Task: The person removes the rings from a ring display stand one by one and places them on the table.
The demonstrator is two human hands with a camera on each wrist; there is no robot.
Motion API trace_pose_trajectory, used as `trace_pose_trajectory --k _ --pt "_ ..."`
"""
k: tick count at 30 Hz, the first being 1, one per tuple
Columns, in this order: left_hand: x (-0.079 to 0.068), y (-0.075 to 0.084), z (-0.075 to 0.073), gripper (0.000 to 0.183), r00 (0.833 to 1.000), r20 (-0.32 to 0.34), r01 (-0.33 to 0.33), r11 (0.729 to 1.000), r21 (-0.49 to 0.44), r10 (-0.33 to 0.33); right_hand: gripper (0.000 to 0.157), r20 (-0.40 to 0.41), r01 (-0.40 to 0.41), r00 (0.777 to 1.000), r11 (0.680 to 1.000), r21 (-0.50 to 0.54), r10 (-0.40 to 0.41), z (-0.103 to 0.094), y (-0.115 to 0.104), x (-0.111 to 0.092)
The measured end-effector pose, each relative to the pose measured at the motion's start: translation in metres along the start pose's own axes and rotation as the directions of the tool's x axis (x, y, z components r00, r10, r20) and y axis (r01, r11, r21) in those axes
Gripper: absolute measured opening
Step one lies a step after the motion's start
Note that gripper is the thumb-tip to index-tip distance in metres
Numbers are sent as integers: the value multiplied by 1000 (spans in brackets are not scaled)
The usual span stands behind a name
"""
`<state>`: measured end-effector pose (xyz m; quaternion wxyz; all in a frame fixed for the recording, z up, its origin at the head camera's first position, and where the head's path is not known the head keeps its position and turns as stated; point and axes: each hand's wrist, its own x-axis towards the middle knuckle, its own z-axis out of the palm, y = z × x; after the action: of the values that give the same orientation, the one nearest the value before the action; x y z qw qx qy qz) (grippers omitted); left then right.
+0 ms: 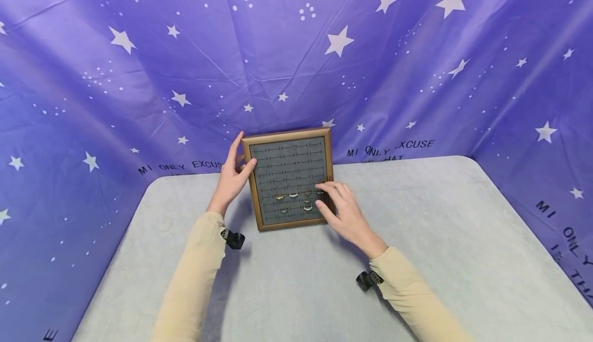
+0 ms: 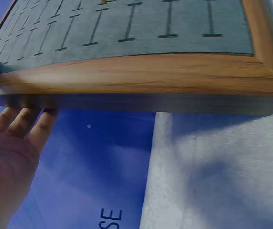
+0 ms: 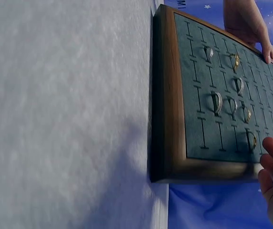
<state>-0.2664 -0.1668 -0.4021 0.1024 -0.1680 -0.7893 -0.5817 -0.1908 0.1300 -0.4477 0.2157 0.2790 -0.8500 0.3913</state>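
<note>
Ring tray [image 1: 287,136], wood-rimmed, grey-green and slotted: we see it standing tilted on the table [image 1: 296,280]; the left hand [image 1: 231,177] grips its side, the right hand [image 1: 346,214], relaxed, holding nothing, hovers by seven gold and silver rings [image 3: 217,102]

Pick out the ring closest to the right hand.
The gold-coloured ring at the right end of the highest row of rings in the head view, just beside the right hand. The other rings all sit farther left, farther from that hand.
</note>
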Motion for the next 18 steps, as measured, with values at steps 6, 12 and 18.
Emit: trace_pose_trajectory --k 6,12,18 --pt "-14 14 2 80 997 35 67 996 -60 -65 39 18 9 1000 1000 7 -9 8 -4 4" --pt "-20 23 1 82 995 59 83 993 -86 -79 39 24 57 998 998 0 -57 17 -10 13" --pt "-22 23 0 84 993 95 81 994 -73 -74 34 42 134 990 991 -11 -134 28 -16 26"
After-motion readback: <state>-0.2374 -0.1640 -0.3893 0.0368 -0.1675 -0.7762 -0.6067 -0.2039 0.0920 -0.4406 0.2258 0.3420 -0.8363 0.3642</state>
